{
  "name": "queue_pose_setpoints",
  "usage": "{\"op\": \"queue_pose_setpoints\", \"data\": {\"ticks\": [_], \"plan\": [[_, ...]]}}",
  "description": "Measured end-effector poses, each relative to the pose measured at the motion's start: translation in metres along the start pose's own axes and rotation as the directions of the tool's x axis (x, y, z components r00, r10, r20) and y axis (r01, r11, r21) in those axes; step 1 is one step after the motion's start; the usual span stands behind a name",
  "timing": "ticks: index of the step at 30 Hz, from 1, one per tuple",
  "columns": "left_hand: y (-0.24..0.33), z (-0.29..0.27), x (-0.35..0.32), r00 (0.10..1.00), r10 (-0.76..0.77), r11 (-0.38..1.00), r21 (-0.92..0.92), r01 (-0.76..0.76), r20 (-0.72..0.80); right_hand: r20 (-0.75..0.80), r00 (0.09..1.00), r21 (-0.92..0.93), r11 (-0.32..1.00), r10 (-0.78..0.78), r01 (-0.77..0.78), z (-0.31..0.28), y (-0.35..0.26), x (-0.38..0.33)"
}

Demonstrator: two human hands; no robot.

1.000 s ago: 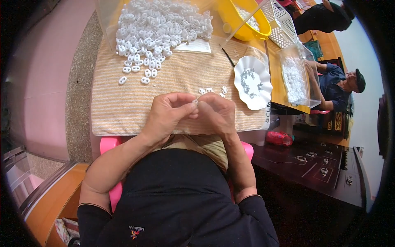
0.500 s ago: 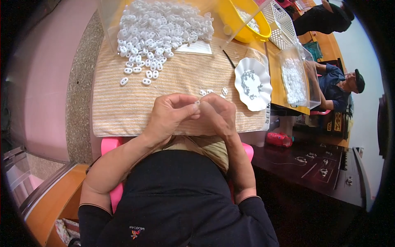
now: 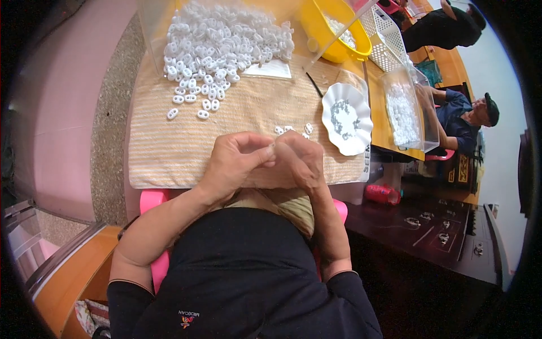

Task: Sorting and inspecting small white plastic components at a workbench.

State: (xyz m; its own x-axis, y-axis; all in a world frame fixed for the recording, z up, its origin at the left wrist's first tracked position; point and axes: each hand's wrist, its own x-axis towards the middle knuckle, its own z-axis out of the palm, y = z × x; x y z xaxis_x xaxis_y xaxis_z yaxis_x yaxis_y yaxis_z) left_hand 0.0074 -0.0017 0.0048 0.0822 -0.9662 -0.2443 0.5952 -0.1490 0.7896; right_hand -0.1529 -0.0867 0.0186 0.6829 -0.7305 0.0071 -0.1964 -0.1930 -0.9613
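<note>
My left hand point(image 3: 238, 161) and my right hand point(image 3: 305, 159) meet over the near edge of a striped towel point(image 3: 164, 152). Both are closed in a pinch, fingertips together around a small whitish piece, mostly hidden by the fingers. Just beyond them lie several loose white plastic pieces with two holes point(image 3: 308, 128). A large heap of the same white two-holed pieces point(image 3: 226, 45) spreads across the far side. To the right of my right hand stands a white scalloped dish point(image 3: 361, 146) with small dark grey parts point(image 3: 340, 120) in it.
A thin black stick point(image 3: 314, 84) lies by the dish. Behind are a yellow basin point(image 3: 316, 45) and a white perforated basket point(image 3: 379, 34). At the right, a person point(image 3: 460, 116) sits by a clear box point(image 3: 432, 133) of white pieces; another person point(image 3: 443, 28) is farther back.
My hands stay pinched together at nearly the same spot, with the fingers shifted slightly. The small piece between them shows less than before. The whole view has moved a little.
</note>
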Motion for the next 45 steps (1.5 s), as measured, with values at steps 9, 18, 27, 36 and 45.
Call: {"op": "queue_pose_setpoints", "data": {"ticks": [9,18,27,36,45], "plan": [[0.000,-0.001,0.001,1.000,0.018,1.000,-0.021,-0.018,0.013,0.007,1.000,0.163,0.986,0.030,-0.031,0.002,0.001,0.001],[0.000,-0.003,0.003,1.000,-0.014,0.996,-0.088,0.013,-0.015,0.019,0.998,0.109,0.992,0.062,-0.064,-0.003,-0.008,0.005],[0.004,-0.006,0.003,0.997,-0.068,0.977,-0.203,0.060,-0.034,0.099,0.993,0.183,0.979,0.071,-0.088,-0.016,0.005,0.014],[0.006,-0.005,0.004,0.997,-0.069,0.972,-0.228,0.057,-0.046,0.028,0.989,0.233,0.961,0.146,-0.149,-0.019,-0.004,0.028],[0.005,-0.006,0.003,0.996,-0.074,0.966,-0.252,0.058,-0.054,-0.071,0.994,-0.074,0.994,0.081,-0.086,-0.025,-0.001,0.079]]}}
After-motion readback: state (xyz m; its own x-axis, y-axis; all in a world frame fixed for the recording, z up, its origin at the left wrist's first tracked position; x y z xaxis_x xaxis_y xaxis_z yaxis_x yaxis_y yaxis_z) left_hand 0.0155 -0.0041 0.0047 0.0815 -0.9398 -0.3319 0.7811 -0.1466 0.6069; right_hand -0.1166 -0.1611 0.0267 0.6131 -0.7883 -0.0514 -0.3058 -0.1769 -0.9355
